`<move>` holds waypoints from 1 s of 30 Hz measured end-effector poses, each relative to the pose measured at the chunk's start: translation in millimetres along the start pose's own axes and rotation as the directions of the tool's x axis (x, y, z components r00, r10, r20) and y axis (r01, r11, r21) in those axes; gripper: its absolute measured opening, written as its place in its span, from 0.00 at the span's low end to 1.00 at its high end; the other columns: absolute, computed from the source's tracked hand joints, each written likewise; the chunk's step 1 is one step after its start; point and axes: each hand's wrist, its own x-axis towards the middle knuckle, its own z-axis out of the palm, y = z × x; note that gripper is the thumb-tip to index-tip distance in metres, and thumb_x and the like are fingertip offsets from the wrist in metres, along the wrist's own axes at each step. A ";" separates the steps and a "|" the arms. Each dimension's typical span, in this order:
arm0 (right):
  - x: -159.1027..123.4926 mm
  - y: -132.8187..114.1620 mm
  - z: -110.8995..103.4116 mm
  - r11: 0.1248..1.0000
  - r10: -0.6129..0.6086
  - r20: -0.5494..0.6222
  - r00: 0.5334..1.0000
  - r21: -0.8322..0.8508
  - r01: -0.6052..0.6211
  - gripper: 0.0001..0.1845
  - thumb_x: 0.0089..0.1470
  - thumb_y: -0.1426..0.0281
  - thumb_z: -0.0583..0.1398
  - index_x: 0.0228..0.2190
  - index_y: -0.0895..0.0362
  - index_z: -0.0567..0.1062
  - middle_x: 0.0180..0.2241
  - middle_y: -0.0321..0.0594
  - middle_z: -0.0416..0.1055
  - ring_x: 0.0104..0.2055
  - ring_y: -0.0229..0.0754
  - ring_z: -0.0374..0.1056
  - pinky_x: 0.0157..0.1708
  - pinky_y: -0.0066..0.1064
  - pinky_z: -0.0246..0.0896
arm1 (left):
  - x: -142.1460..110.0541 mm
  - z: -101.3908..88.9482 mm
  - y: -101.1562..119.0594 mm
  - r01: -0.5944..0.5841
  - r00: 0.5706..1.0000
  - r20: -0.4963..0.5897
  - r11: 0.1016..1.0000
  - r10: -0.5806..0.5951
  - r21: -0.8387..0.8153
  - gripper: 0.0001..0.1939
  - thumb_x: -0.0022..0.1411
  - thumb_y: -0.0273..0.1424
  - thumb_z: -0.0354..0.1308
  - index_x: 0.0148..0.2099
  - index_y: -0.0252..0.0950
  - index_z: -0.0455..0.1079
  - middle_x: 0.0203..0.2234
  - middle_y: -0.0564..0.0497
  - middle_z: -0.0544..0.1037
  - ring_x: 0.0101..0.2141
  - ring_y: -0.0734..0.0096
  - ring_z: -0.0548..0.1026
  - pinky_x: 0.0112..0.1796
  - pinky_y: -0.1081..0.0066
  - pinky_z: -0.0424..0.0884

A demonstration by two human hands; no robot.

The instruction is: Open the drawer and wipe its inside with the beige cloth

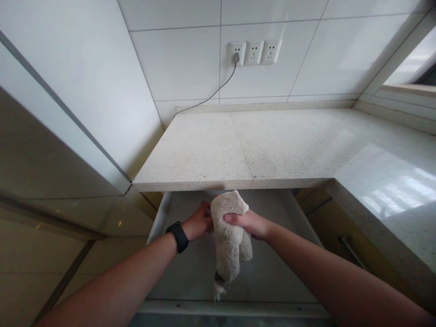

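Note:
A greyish-white terry cloth (pixel 226 236) hangs folded over the open drawer (pixel 184 272), a dark frayed patch at its lower end. My right hand (pixel 250 223) grips it from the right, thumb across the front and the other fingers hidden behind the folds. At the cloth's left edge is my left hand (pixel 200 222), with a black band on the wrist. Its fingers are curled against the cloth and partly hidden behind it.
A pale stone countertop (pixel 204 150) overhangs the back of the drawer and turns toward me on the right. White cabinet panels (pixel 78 81) rise at the left. A grey cord (pixel 218 88) runs from a wall socket (pixel 237 52). A cabinet handle (pixel 352 252) sticks out at the right.

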 end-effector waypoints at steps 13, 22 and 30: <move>6.5 12.7 -20.9 -0.092 -0.164 -0.346 0.924 -0.927 -0.363 0.41 0.51 0.60 0.64 0.64 0.49 0.61 0.59 0.59 0.60 0.53 0.62 0.64 0.49 0.50 0.58 | -48.2 39.5 40.2 -0.551 0.761 0.602 0.729 0.241 0.406 0.24 0.67 0.51 0.50 0.48 0.37 0.74 0.39 0.44 0.79 0.38 0.62 0.76 0.36 0.68 0.66; 2.3 32.2 38.8 0.032 0.092 0.360 0.928 -0.933 0.359 0.43 0.46 0.53 0.68 0.62 0.43 0.63 0.67 0.54 0.52 0.59 0.64 0.60 0.54 0.56 0.55 | -75.6 94.4 36.3 -0.931 0.348 0.755 0.297 0.555 0.211 0.22 0.71 0.39 0.46 0.65 0.46 0.64 0.53 0.45 0.75 0.46 0.61 0.76 0.30 0.67 0.65; 41.6 12.5 -6.4 0.022 -0.035 -0.031 0.999 -0.999 -0.031 0.35 0.52 0.61 0.63 0.62 0.46 0.65 0.61 0.50 0.61 0.56 0.56 0.62 0.53 0.45 0.57 | -76.1 142.9 33.3 -0.823 0.538 0.773 0.407 0.336 0.395 0.30 0.64 0.47 0.53 0.65 0.45 0.62 0.37 0.40 0.78 0.31 0.57 0.76 0.20 0.70 0.58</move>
